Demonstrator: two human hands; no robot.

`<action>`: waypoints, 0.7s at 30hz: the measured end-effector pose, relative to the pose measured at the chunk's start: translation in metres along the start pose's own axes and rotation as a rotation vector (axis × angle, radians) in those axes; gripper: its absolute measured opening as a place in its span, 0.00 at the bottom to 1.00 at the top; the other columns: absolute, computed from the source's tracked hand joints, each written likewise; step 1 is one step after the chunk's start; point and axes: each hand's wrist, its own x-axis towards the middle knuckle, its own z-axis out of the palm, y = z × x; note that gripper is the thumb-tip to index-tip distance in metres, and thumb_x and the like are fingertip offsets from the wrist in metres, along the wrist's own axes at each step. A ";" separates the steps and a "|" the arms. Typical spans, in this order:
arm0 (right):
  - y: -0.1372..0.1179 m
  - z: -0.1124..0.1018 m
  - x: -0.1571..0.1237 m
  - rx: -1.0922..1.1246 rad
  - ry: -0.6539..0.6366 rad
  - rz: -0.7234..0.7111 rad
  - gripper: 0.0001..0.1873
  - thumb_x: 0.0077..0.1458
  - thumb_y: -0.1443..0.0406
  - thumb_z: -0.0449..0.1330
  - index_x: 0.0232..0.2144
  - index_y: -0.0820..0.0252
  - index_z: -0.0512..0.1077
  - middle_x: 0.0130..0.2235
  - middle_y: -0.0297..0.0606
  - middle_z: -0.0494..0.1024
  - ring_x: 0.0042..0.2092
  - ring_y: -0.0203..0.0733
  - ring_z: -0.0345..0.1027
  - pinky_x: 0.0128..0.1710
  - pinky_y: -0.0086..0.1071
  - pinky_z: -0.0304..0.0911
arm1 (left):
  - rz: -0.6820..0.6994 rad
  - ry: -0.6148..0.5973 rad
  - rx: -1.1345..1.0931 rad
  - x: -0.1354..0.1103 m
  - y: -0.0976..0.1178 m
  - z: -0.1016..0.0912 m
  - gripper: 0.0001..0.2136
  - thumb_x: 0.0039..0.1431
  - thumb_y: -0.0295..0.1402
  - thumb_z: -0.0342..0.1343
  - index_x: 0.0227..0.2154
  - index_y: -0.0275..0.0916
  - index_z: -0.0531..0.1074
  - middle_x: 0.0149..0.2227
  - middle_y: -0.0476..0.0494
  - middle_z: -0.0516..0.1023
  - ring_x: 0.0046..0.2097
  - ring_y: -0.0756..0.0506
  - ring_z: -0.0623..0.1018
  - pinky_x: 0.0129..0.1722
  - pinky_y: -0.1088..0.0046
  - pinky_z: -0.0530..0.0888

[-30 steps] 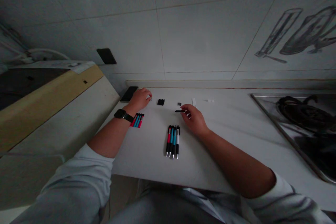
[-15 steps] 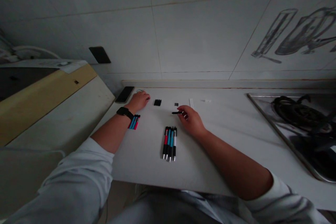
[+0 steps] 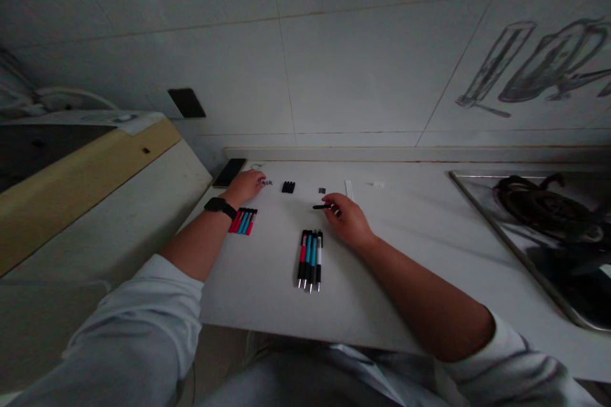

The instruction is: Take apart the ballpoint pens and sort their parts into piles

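Observation:
My right hand pinches a short black pen part held level above the counter. At the back left, my left hand reaches to a small pile of silvery pen pieces; its fingertips are bent together at the pile, and what is between them is too small to make out. Below my right hand lies a row of several whole pens, red, blue and white with black grips and silver tips. Beside my left wrist lie several red and blue pen barrels. Black grip sleeves stand grouped between the hands.
Tiny dark pieces, thin white refills and small whitish parts lie along the back of the counter. A phone lies at the back left. A gas stove is at the right, a cabinet at the left.
My left hand has drawn back left and toward me, uncovering the small silvery pieces and more of the barrels. My right hand keeps the black part in nearly the same place.

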 end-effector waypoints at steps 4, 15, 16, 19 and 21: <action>0.001 0.001 -0.001 0.004 0.001 0.000 0.14 0.60 0.68 0.58 0.49 0.55 0.74 0.46 0.42 0.79 0.38 0.40 0.73 0.40 0.36 0.69 | -0.033 -0.022 0.053 0.003 0.003 0.002 0.11 0.65 0.34 0.55 0.44 0.38 0.78 0.47 0.37 0.79 0.48 0.41 0.76 0.52 0.64 0.71; 0.005 0.001 0.002 0.081 0.030 -0.012 0.10 0.61 0.65 0.57 0.43 0.55 0.76 0.44 0.41 0.78 0.39 0.40 0.73 0.40 0.35 0.70 | -0.003 0.043 0.054 -0.003 0.020 -0.016 0.17 0.63 0.32 0.59 0.54 0.38 0.74 0.54 0.36 0.76 0.53 0.39 0.75 0.56 0.63 0.70; 0.006 0.002 0.003 0.103 0.033 0.002 0.11 0.61 0.65 0.57 0.43 0.55 0.77 0.44 0.41 0.79 0.39 0.40 0.73 0.41 0.36 0.70 | 0.038 0.053 0.023 -0.005 0.031 -0.022 0.17 0.63 0.32 0.58 0.55 0.39 0.73 0.54 0.37 0.76 0.54 0.39 0.74 0.57 0.62 0.70; 0.009 0.005 0.005 0.184 0.034 0.074 0.13 0.61 0.63 0.57 0.45 0.55 0.77 0.45 0.41 0.79 0.40 0.40 0.73 0.42 0.36 0.70 | 0.221 0.049 -0.123 -0.015 0.074 -0.038 0.18 0.62 0.33 0.61 0.55 0.41 0.73 0.54 0.38 0.76 0.56 0.38 0.74 0.61 0.59 0.68; 0.012 0.007 0.006 0.265 0.024 0.125 0.15 0.60 0.61 0.58 0.49 0.55 0.75 0.43 0.40 0.79 0.39 0.40 0.72 0.41 0.36 0.70 | 0.352 0.012 -0.225 -0.021 0.106 -0.047 0.21 0.60 0.33 0.64 0.56 0.45 0.73 0.55 0.40 0.75 0.58 0.38 0.73 0.62 0.58 0.67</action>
